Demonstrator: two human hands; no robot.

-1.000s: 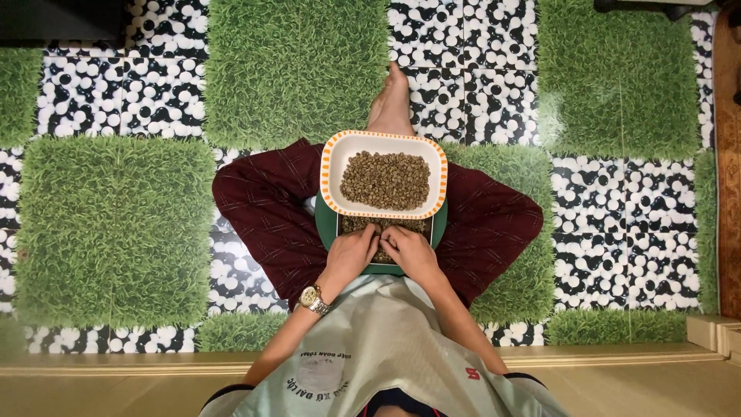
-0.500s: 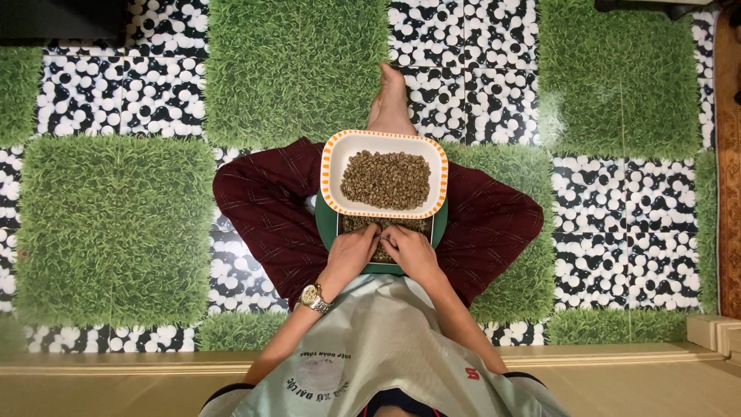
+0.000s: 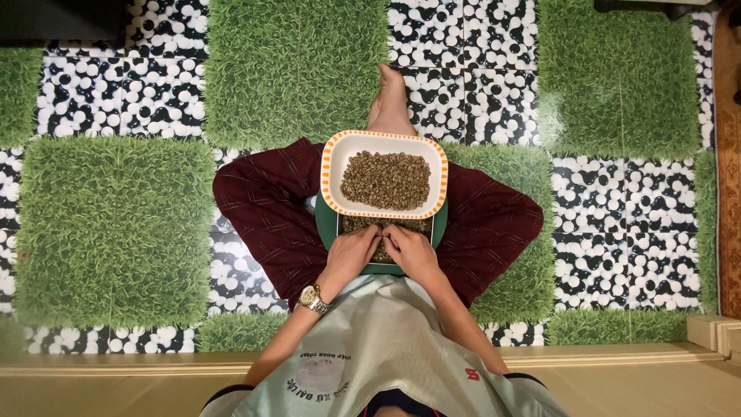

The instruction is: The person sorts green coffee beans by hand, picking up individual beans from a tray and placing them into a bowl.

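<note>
The hands are working side by side in the green tray [image 3: 441,220], the left hand [image 3: 351,253] and right hand [image 3: 409,252] both lying fingers-down on the loose beans [image 3: 369,225], curled but gripping nothing visible. The tray is sitting just nearer the person than the white orange-rimmed dish [image 3: 384,144] of beans, partly tucked beneath it, equally close to both.

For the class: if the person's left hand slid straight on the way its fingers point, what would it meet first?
Probably the beans in the green tray that the left hand rests in, then the near rim of the white dish; the dish's height is unclear.
</note>
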